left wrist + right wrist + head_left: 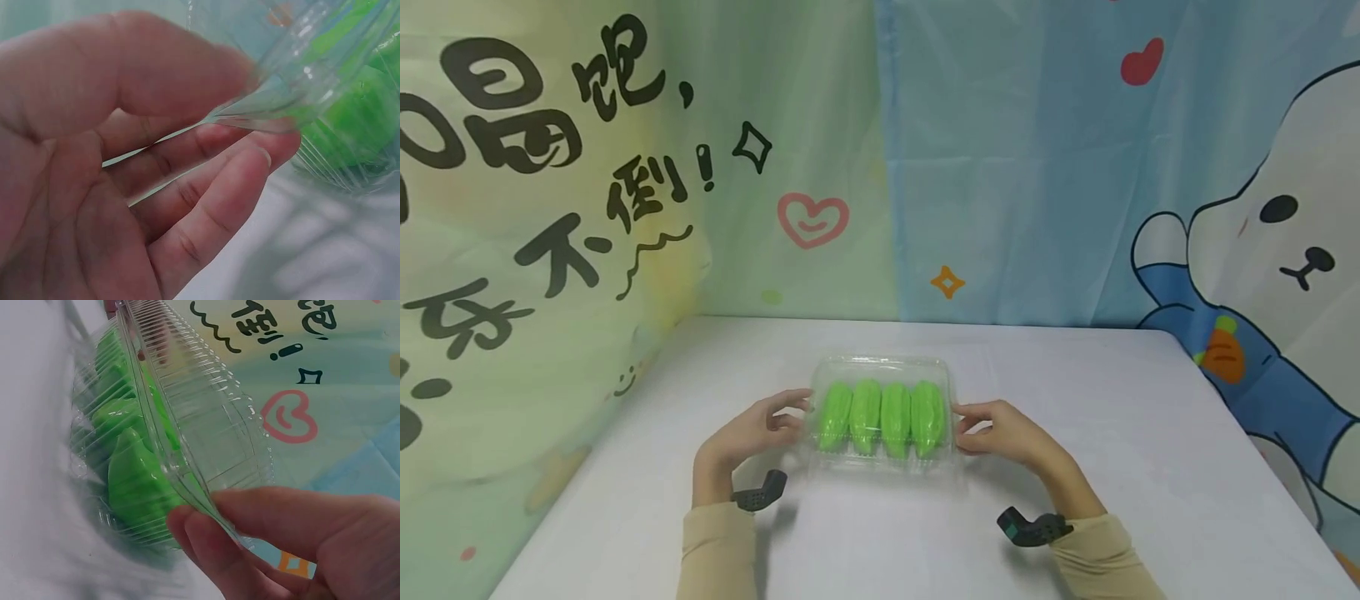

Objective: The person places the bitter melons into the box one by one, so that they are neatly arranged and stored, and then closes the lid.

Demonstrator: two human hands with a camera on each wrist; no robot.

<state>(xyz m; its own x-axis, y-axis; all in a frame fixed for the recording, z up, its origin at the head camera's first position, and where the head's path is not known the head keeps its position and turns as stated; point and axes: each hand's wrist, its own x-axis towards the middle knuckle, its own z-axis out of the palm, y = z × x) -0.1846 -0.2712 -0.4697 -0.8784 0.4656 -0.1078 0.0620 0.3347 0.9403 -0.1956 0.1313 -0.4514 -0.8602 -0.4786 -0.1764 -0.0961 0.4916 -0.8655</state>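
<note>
A clear plastic clamshell box (880, 363) is at the middle of the white table in the head view. Inside stand several bright green, ribbed, elongated pieces (866, 417) side by side, like toy vegetables. My left hand (762, 432) pinches the rim at the box's left side, thumb over the edge and fingers beneath, as the left wrist view shows. On the opposite side my right hand (1011, 433) grips the flange between thumb and fingers. In the right wrist view the lid and base rims (181, 465) lie together near that pinch.
The white tabletop (880, 550) stretches around the box, its far edge against a printed curtain (1000, 167) with hearts, lettering and a cartoon animal. Each wrist carries a small black camera, one on the left (762, 492) and one on the right (1033, 529).
</note>
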